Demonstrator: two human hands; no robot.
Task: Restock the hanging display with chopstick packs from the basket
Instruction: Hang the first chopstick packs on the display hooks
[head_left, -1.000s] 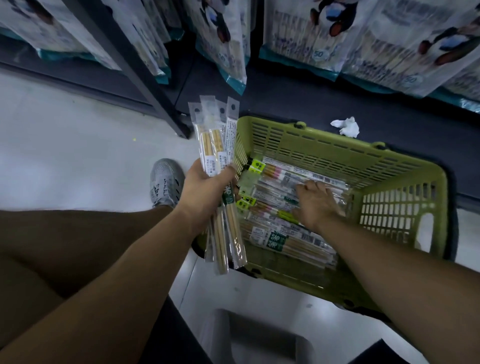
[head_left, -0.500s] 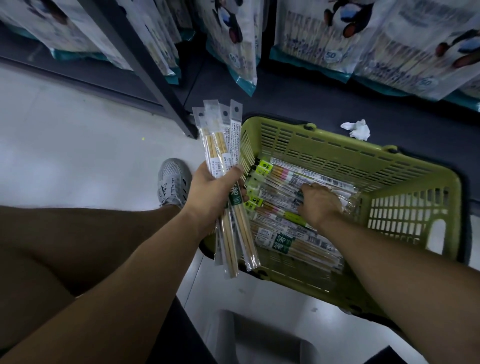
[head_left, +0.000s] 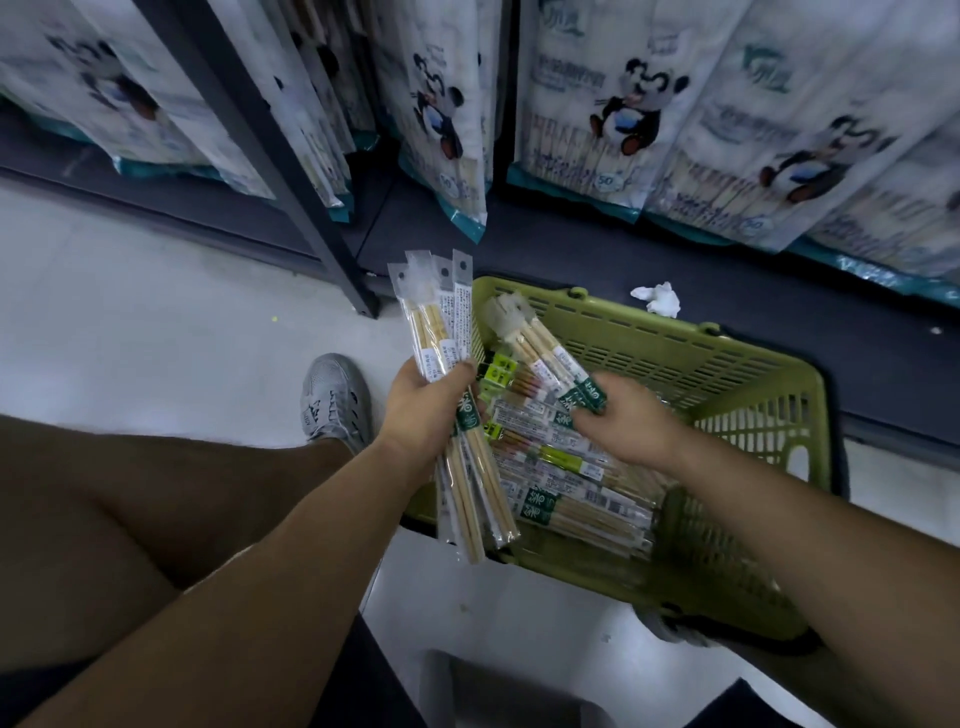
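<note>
The left hand (head_left: 431, 410) gripped a bundle of chopstick packs (head_left: 447, 332), fingers and thumb curled round its middle. The bundle stood nearly upright, its clear hang tabs at the top and its lower ends reaching down past the wrist, just beside the near left corner of the basket (head_left: 727, 364).

The right hand (head_left: 623, 421) hovered over the basket with its fingers pinched on the green-labelled end of a lifted pack (head_left: 540, 353); whether it held one pack or two could not be told. That pack slanted up and to the left, its tab end raised above the basket's rim and close to the bundle but apart from it.

The green slatted basket sat on the floor (head_left: 130, 312) against the dark shelf (head_left: 571, 249). Inside it lay the loose packs (head_left: 571, 483), stacked lengthwise, some with green labels and some with yellow-green ends.

Above the shelf hung a row of large white bags (head_left: 618, 109) printed with pandas. A dark post (head_left: 270, 156) slanted down to the floor left of the basket. A crumpled scrap of white paper (head_left: 657, 297) lay on the shelf just behind the basket. A grey shoe (head_left: 335, 400) rested on the floor left of the left hand.
</note>
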